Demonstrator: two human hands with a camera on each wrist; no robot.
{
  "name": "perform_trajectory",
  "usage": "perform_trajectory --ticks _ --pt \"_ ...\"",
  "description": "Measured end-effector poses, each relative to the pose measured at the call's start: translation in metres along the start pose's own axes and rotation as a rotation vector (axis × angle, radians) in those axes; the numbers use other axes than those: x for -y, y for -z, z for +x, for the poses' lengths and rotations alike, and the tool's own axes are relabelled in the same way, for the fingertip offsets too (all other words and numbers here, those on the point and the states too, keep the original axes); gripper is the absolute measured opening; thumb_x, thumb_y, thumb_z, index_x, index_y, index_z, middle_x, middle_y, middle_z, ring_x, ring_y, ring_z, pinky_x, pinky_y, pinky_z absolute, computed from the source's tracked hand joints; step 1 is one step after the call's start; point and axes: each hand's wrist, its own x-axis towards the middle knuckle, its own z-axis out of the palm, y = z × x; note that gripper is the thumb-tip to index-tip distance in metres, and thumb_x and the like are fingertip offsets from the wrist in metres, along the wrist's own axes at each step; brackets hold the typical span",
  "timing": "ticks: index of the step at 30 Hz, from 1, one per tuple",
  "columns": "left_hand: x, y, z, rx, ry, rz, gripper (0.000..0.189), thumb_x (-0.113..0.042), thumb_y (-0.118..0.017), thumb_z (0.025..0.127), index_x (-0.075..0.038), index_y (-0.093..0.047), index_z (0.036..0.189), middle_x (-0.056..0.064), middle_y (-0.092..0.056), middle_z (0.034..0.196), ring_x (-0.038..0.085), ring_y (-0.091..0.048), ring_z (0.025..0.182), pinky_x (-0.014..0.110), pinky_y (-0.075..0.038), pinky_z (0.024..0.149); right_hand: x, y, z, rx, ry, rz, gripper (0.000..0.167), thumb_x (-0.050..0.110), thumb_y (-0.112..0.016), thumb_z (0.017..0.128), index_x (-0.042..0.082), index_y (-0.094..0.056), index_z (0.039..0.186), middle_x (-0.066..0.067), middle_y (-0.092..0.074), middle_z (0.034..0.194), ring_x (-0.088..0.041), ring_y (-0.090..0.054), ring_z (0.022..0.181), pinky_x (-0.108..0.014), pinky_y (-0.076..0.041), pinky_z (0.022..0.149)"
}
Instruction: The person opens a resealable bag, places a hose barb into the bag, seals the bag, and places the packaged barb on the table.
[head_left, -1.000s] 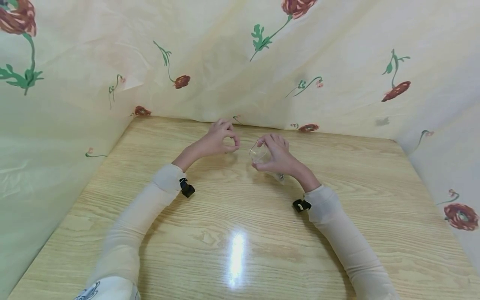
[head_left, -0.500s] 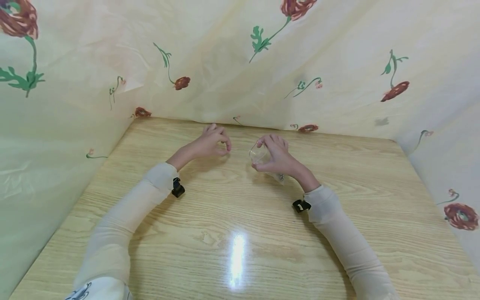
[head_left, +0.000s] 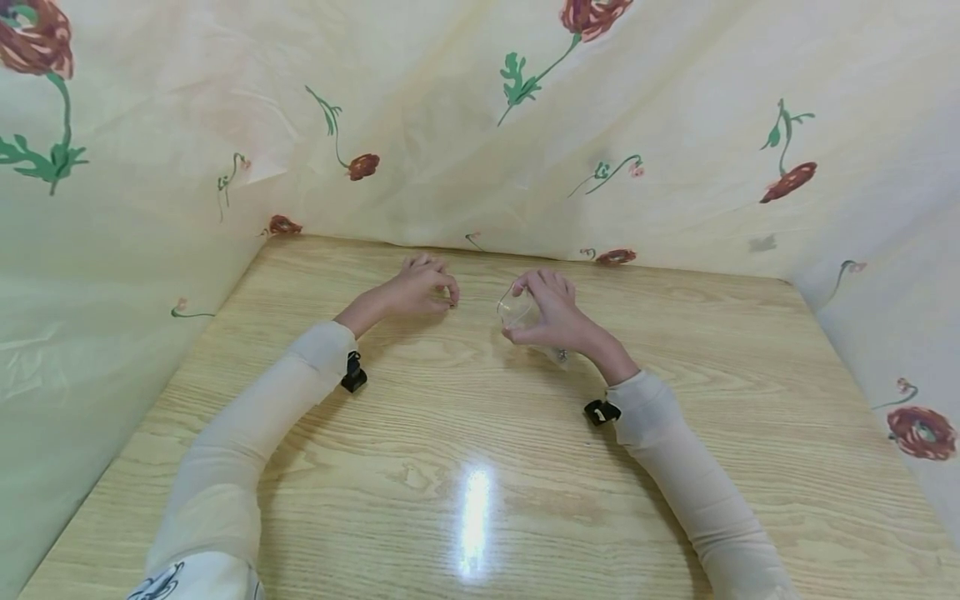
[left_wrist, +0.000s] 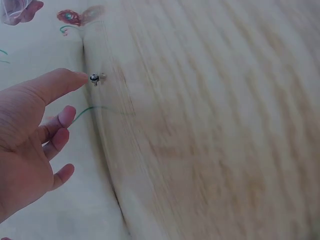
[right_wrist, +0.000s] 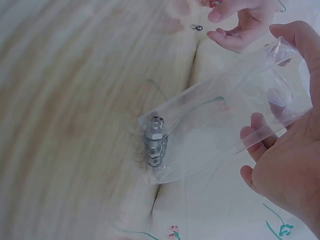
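Note:
A clear plastic bag [right_wrist: 200, 117] is gripped near its mouth by my right hand [head_left: 553, 310], whose thumb and fingers spread the mouth wide. Shiny small metal pieces [right_wrist: 156, 142] are gathered at the bag's bottom, by the tabletop. My left hand [head_left: 420, 287] is low over the table, left of the bag, its thumb and index finger apart. One small shiny metal piece [left_wrist: 94, 78] lies on the table just beyond its fingertips. The right wrist view shows a slight gap between that piece and the left hand [right_wrist: 242, 27]. Exact kind of the metal pieces is too small to tell.
The glossy wood-grain table [head_left: 450, 400] carries a bright light reflection near the front. A cream floral sheet [head_left: 450, 125] hangs along the back and both sides, meeting the table just behind the hands. Black straps [head_left: 354, 372] with cameras sit at both wrists.
My left hand has moved left, away from the bag's mouth, and lower toward the table. My right hand and the bag stay nearly in place.

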Motion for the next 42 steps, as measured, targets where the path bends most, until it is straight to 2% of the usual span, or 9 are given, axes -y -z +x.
perform_trajectory --ticks 6,16,21,33,36,38,42 --pt "0.003 0.0 0.003 0.037 0.027 -0.001 0.013 -0.017 -0.071 0.096 -0.018 -0.073 0.108 0.013 -0.059 0.116 0.029 -0.037 0.109 0.051 -0.02 0.098 0.001 0.002 0.001 0.005 0.0 -0.003 0.056 0.029 -0.083 0.079 0.01 -0.049 0.119 -0.01 -0.049 0.123 -0.031 -0.036 0.123 -0.058 -0.013 0.11" --pt "0.007 -0.002 0.008 0.081 0.033 0.022 0.013 -0.018 -0.069 0.097 -0.02 -0.071 0.109 0.01 -0.056 0.115 0.028 -0.034 0.108 0.049 -0.019 0.096 0.001 0.001 0.001 -0.002 0.002 -0.006 0.055 0.028 -0.083 0.078 0.009 -0.05 0.118 -0.01 -0.05 0.123 -0.031 -0.037 0.123 -0.057 -0.015 0.108" --pt "0.006 -0.002 0.008 0.095 0.049 0.018 0.012 -0.018 -0.068 0.098 -0.02 -0.071 0.109 0.01 -0.055 0.112 0.028 -0.033 0.11 0.05 -0.02 0.097 0.002 0.001 0.001 0.005 0.0 -0.005 0.055 0.029 -0.083 0.078 0.009 -0.05 0.118 -0.01 -0.05 0.125 -0.031 -0.036 0.125 -0.058 -0.014 0.108" --pt "0.004 -0.002 0.011 0.111 0.042 0.015 0.007 -0.018 -0.068 0.099 -0.016 -0.07 0.105 0.011 -0.052 0.109 0.03 -0.032 0.109 0.049 -0.019 0.095 0.003 0.003 0.0 0.006 -0.005 0.001 0.056 0.029 -0.083 0.078 0.01 -0.05 0.118 -0.009 -0.049 0.125 -0.03 -0.036 0.124 -0.058 -0.014 0.109" --pt "0.004 -0.001 0.011 0.11 0.044 0.013 0.006 -0.018 -0.069 0.098 -0.016 -0.071 0.103 0.011 -0.053 0.11 0.029 -0.033 0.109 0.051 -0.019 0.097 0.003 0.003 0.001 0.008 -0.005 0.001 0.056 0.029 -0.083 0.078 0.009 -0.049 0.118 -0.009 -0.049 0.124 -0.03 -0.036 0.125 -0.058 -0.013 0.11" --pt "0.004 -0.001 0.01 0.109 0.05 0.012 0.005 -0.018 -0.069 0.098 -0.016 -0.071 0.102 0.011 -0.054 0.112 0.03 -0.034 0.11 0.055 -0.019 0.103 0.002 0.003 0.001 0.009 -0.004 -0.001 0.056 0.029 -0.083 0.078 0.009 -0.049 0.118 -0.009 -0.049 0.124 -0.031 -0.035 0.125 -0.058 -0.013 0.11" --pt "0.004 0.0 0.009 0.112 0.062 0.012 0.004 -0.02 -0.07 0.097 -0.016 -0.071 0.099 0.011 -0.055 0.118 0.03 -0.034 0.114 0.064 -0.013 0.114 0.002 0.002 0.001 0.009 -0.001 0.002 0.055 0.029 -0.083 0.078 0.009 -0.049 0.117 -0.01 -0.049 0.123 -0.031 -0.035 0.125 -0.059 -0.013 0.109"
